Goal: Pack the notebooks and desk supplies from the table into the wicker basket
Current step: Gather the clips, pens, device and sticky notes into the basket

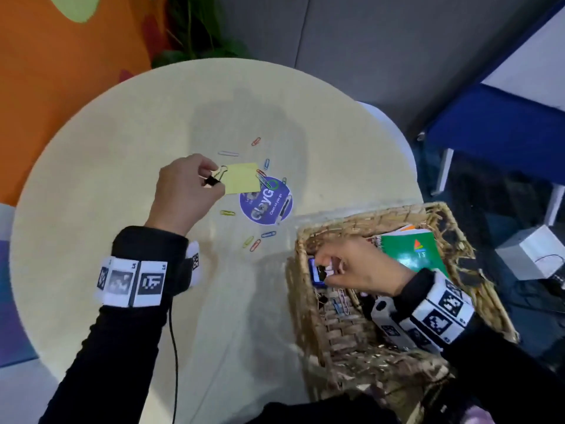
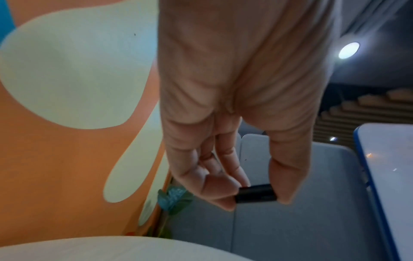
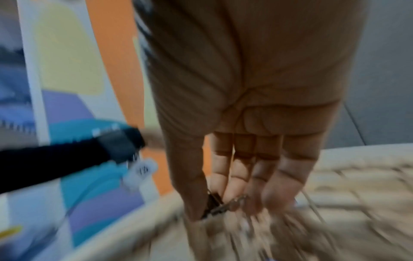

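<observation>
Head view: left hand [image 1: 183, 194] is above the round table [image 1: 91, 179], thumb and fingers pinching a black binder clip [image 1: 214, 179] just beside the left edge of a yellow sticky-note pad [image 1: 243, 179]. Can't tell whether the clip touches the pad. Coloured paper clips [image 1: 256, 141] lie scattered on the table around the pad and a round purple sticker [image 1: 266, 203]; some sit between the sticker and the wicker basket [image 1: 308, 301].

Basket sits at the table's right edge. A green notebook [image 1: 409, 249] lies inside along its far-right side, and a few paper clips rest on the basket floor. Right hand [image 1: 363, 267] is inside the basket, fingers curled, pinching a second binder clip [image 1: 321, 270] near the left wall, next to a small blue item I can't identify.

Left wrist view: thumb and fingertips [image 2: 223, 196] clamp the black clip body [image 2: 257, 193]; the grip is narrow.

Right wrist view: heavily blurred. Thumb and index finger hold a dark clip with wire handles [image 3: 214, 204] over the basket weave, the other fingers extended downward.
</observation>
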{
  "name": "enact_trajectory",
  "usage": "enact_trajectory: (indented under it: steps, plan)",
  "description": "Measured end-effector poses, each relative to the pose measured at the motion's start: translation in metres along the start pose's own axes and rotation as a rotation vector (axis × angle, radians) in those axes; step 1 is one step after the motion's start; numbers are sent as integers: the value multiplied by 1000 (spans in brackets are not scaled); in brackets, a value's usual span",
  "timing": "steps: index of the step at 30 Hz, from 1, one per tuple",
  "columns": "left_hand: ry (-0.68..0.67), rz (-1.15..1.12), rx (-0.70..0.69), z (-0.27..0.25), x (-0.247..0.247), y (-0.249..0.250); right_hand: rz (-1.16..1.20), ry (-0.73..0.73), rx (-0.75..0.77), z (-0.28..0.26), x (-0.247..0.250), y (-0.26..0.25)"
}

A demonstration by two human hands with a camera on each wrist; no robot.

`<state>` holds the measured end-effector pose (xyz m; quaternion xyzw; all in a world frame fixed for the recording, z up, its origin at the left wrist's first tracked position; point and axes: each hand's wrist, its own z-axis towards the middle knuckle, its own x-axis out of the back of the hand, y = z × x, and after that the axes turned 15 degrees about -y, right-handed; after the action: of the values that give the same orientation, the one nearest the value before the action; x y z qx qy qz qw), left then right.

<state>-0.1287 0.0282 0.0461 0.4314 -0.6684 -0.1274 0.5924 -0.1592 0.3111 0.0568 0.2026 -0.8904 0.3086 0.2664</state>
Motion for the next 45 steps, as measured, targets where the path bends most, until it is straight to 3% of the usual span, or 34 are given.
enact_trajectory:
  steps: [6, 13, 16, 20, 23, 27, 32, 35, 39, 42, 45]
  plan:
    - [-150, -15, -132, -81, -31, 45, -332, -168, -36, 12, -53, 30]
    - [-346, 75, -225, -137, -84, 61, -384, -194, -79, 18, -65, 31]
    - [-436, 169, -246, -140, -111, 69, -292, -92, -151, -4, -47, 37]
    - [-561, 390, -323, -129, -149, 86, -22, 198, -146, -58, -30, 51]
    - [-684, 589, -299, -122, -175, 96, 125, 327, -190, -94, -39, 63]
    - [-861, 834, -231, -115, -189, 106, 149, 307, -202, -116, -60, 73]
    - [-991, 955, -224, -110, -188, 113, 197, 262, -187, -118, -73, 83]
    - [-925, 835, -250, -105, -179, 108, 242, 252, -173, -112, -69, 85]
    - [-634, 368, -336, -88, -133, 89, 249, 303, -129, -96, -41, 71]
    - [-374, 133, -262, -67, -86, 54, 254, 408, -10, -70, 0, 48]
    - [-162, 43, -99, -38, -55, 5, 267, 424, 91, -27, 48, 14]
